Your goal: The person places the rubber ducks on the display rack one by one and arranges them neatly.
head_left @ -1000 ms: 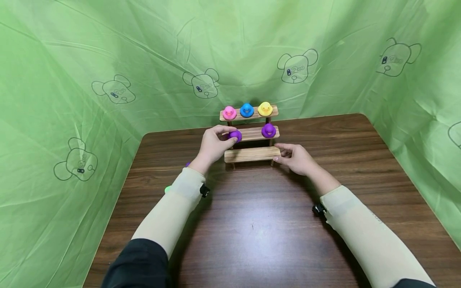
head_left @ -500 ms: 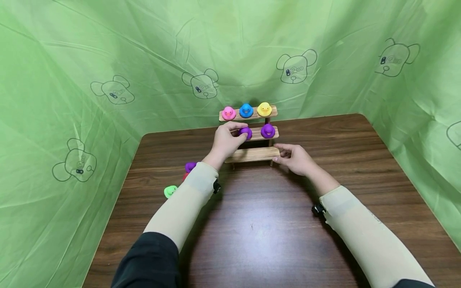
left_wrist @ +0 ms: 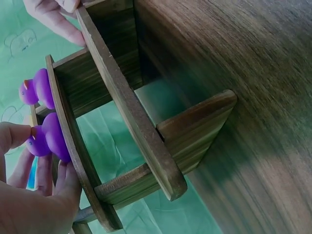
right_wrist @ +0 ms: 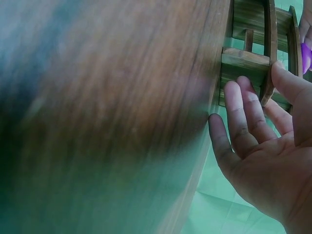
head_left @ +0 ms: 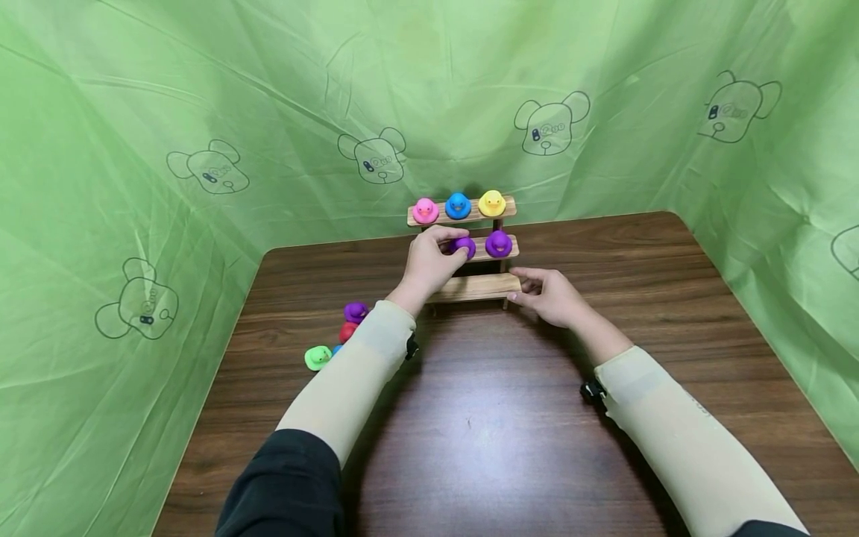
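Note:
A three-tier wooden display stand [head_left: 478,288] stands at the back of the table. My left hand [head_left: 429,262] pinches a purple rubber duck [left_wrist: 47,137] between thumb and fingers at the middle tier. To the right of it, on the same tier, sits another purple rubber duck [head_left: 499,244]. Pink [head_left: 426,210], blue [head_left: 458,206] and yellow rubber ducks [head_left: 492,203] line the top tier. With thumb and forefinger, my right hand [head_left: 546,297] holds the right end of the bottom tier; its other fingers are spread below in the right wrist view.
Left of my left forearm, a purple duck [head_left: 356,312], a red duck [head_left: 347,332] and a green duck [head_left: 318,358] are on the table [head_left: 510,418]. A blue thing is mostly hidden behind the sleeve. Green cloth [head_left: 268,89] hangs behind and at the sides.
My left hand has moved the purple duck rightward along the middle tier, closer to the other purple duck. The ducks beside my left forearm have come into view. My right hand has stayed put.

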The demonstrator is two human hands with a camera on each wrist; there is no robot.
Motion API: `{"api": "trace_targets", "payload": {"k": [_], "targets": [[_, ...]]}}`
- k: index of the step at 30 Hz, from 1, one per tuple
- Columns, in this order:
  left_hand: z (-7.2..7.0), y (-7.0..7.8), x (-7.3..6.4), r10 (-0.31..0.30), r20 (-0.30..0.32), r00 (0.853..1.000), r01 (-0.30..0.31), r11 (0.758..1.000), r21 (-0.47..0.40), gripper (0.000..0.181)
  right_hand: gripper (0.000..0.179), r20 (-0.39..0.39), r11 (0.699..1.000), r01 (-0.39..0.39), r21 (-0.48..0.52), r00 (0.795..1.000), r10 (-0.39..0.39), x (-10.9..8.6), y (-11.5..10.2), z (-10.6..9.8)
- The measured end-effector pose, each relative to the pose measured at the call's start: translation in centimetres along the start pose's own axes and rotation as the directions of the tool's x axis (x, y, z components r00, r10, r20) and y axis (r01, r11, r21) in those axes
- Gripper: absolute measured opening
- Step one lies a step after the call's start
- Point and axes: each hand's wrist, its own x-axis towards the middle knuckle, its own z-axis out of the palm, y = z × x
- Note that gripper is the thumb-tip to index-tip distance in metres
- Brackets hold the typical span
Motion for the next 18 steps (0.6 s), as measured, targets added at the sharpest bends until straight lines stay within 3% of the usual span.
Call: {"api": "trace_targets", "payload": {"k": [18], "targets": [[-0.03,-0.26,0.0,0.008,0.011,1.0,-0.008,1.0,-0.019,0.029,0.058,0.005,1.0,0.0,0.009,1.0,0.0,0.09,-0.08,0.03]]}}
